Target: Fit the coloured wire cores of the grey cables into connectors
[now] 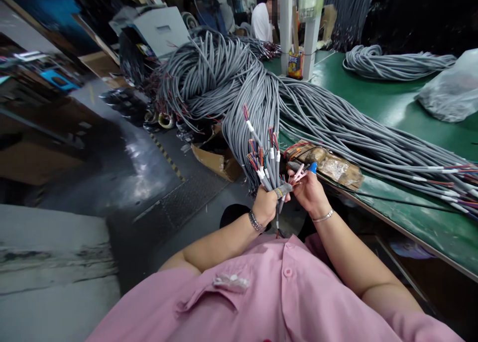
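Observation:
My left hand is closed around a bunch of grey cables. Their ends stand up, with white bands and fanned-out coloured wires. A grey finger cover with a yellow stripe is on one of this hand's fingers. Close beside it, my right hand pinches a small pale pink tool, whose exact kind I cannot make out. A blue cover caps one right-hand finger. Thin wires show between the two hands, near the pink tool's tip.
A large heap of grey cables spreads over the green table, whose edge runs along my right. A wooden block wrapped in tape lies beside my right hand. Below are an open cardboard box and the floor. A person sits behind.

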Demonstrator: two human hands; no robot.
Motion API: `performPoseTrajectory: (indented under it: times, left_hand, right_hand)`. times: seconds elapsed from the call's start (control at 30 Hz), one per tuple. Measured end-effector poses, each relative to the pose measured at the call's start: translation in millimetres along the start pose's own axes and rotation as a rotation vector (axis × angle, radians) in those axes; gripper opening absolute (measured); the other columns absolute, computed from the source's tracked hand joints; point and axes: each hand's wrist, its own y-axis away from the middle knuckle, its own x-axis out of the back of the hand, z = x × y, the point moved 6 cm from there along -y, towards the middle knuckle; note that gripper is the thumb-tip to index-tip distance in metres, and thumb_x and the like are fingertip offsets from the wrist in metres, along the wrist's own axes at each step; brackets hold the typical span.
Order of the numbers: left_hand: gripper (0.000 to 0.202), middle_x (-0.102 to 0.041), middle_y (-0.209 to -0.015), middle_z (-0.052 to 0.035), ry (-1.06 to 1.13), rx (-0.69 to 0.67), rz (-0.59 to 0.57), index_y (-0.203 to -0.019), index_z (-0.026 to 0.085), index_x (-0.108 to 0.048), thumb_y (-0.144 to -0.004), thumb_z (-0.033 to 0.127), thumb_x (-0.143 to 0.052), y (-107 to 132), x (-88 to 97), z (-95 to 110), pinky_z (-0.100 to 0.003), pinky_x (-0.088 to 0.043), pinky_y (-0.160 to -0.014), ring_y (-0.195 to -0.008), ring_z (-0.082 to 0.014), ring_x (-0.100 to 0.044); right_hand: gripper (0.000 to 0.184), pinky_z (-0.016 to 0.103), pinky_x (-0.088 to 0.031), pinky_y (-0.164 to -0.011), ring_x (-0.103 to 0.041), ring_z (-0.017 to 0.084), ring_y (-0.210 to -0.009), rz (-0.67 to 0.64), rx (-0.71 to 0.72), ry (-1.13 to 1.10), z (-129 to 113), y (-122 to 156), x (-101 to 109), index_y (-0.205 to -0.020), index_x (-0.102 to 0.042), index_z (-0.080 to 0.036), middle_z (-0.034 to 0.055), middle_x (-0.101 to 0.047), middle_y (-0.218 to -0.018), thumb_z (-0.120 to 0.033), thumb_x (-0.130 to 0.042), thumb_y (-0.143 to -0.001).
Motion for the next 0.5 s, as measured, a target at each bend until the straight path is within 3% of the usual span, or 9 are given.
performPoseTrajectory:
  times: [0.1,0.23,0.4,0.5]
  left_hand:
    - [0.021,-0.059,-0.05,-0.002,-0.015,-0.001,-0.008,-0.056,0.012,-0.063,-0.065,0.029,-0.073,0.1,1.3,1.6,-0.023,-0.039,-0.047,-0.045,-0.0096,-0.052]
    - [0.02,-0.06,-0.051,-0.0023,-0.023,0.01,-0.009,-0.058,0.013,-0.064,-0.064,0.029,-0.074,-0.6,0.5,1.0,-0.023,-0.039,-0.047,-0.046,-0.0103,-0.053]
    - [0.023,-0.059,-0.05,-0.0019,-0.025,-0.006,-0.003,-0.057,0.013,-0.062,-0.065,0.031,-0.074,-1.4,-0.9,-1.4,-0.023,-0.039,-0.046,-0.045,-0.0103,-0.052]
    - [0.023,-0.059,-0.05,-0.0018,-0.036,-0.02,-0.003,-0.058,0.013,-0.063,-0.066,0.031,-0.074,-1.8,0.4,-3.6,-0.023,-0.04,-0.047,-0.045,-0.0103,-0.052]
  right_hand:
    - [0.038,0.028,-0.051,-0.059,-0.058,0.013,-0.063,0.087,0.067,0.022,-3.8,2.5,7.2,-0.083,-0.066,-0.02,0.0044,-0.071,-0.088,-0.057,-0.058,-0.083]
    - [0.036,0.028,-0.049,-0.057,-0.057,0.012,-0.061,0.089,0.021,0.007,-2.5,3.6,7.5,-0.078,-0.066,-0.022,0.0023,-0.071,-0.088,-0.058,-0.063,-0.079]
    - [0.046,0.032,-0.05,-0.054,-0.059,0.016,-0.059,0.073,-0.016,0.052,-0.4,-0.8,2.8,-0.079,-0.065,-0.023,0.0012,-0.066,-0.069,-0.069,-0.063,-0.072]
    - [0.045,0.031,-0.051,-0.054,-0.058,0.016,-0.057,0.125,0.005,0.019,0.3,-3.5,4.7,-0.077,-0.064,-0.023,0.0003,-0.064,-0.063,-0.066,-0.068,-0.069]
